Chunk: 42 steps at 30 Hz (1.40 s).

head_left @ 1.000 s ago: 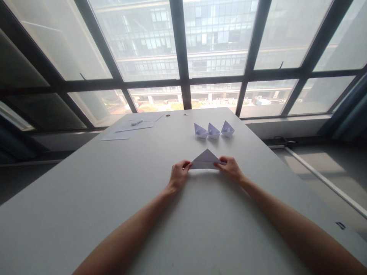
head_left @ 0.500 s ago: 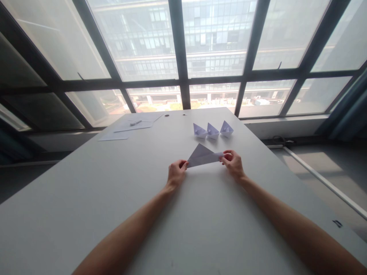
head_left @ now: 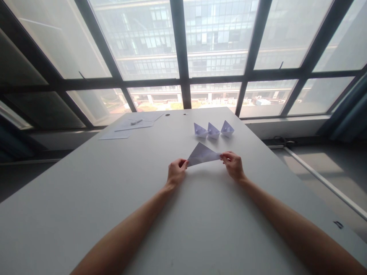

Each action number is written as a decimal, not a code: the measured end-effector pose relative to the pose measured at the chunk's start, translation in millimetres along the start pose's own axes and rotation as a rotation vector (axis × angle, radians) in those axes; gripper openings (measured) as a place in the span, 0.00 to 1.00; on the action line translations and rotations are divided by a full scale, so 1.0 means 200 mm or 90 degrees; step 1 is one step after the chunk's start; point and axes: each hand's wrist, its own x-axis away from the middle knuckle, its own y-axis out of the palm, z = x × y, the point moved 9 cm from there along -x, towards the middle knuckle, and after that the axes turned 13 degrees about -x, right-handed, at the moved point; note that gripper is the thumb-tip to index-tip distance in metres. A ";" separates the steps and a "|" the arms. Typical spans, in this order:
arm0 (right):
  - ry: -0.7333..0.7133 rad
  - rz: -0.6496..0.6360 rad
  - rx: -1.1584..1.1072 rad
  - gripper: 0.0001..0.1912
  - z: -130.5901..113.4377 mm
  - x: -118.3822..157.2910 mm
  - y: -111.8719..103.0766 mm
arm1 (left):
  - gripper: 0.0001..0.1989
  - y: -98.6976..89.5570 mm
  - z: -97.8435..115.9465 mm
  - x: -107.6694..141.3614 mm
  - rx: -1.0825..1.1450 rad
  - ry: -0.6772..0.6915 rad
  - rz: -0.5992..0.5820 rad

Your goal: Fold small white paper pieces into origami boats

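Note:
A folded sheet of white paper (head_left: 203, 154), triangular with its peak pointing away from me, is stretched between my two hands above the table. My left hand (head_left: 177, 171) pinches its left corner between thumb and fingers. At the right corner, my right hand (head_left: 233, 164) grips the paper in the same way. Just beyond the folded paper stand three folded paper boats in a row: a left one (head_left: 200, 131), a middle one (head_left: 213, 131) and a right one (head_left: 227, 130).
Loose white sheets (head_left: 114, 134) lie at the table's far left, with a small pale object (head_left: 136, 122) on top that I cannot make out. The white table (head_left: 100, 183) ends near a large window (head_left: 155, 46). A dark mark (head_left: 338, 224) sits near the right edge.
The paper's right end has folded or turned, so its lower band looks less distinct and the right corner narrower. My right hand has shifted slightly; my left hand stays in place.

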 end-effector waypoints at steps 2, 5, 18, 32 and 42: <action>-0.003 -0.013 -0.007 0.15 -0.02 0.00 0.02 | 0.15 0.00 0.00 0.00 0.001 -0.005 0.003; -0.007 -0.050 -0.004 0.13 -0.04 0.01 0.05 | 0.14 -0.01 0.00 0.00 0.008 -0.009 0.007; -0.039 -0.274 0.313 0.05 -0.01 0.07 0.22 | 0.14 -0.01 0.00 -0.01 0.061 0.003 0.008; -0.026 -0.200 0.192 0.09 -0.01 0.05 0.17 | 0.14 -0.01 0.02 0.00 0.026 0.011 0.005; 0.072 0.032 -0.089 0.15 0.04 0.00 0.00 | 0.14 0.00 0.02 0.00 0.042 0.022 -0.004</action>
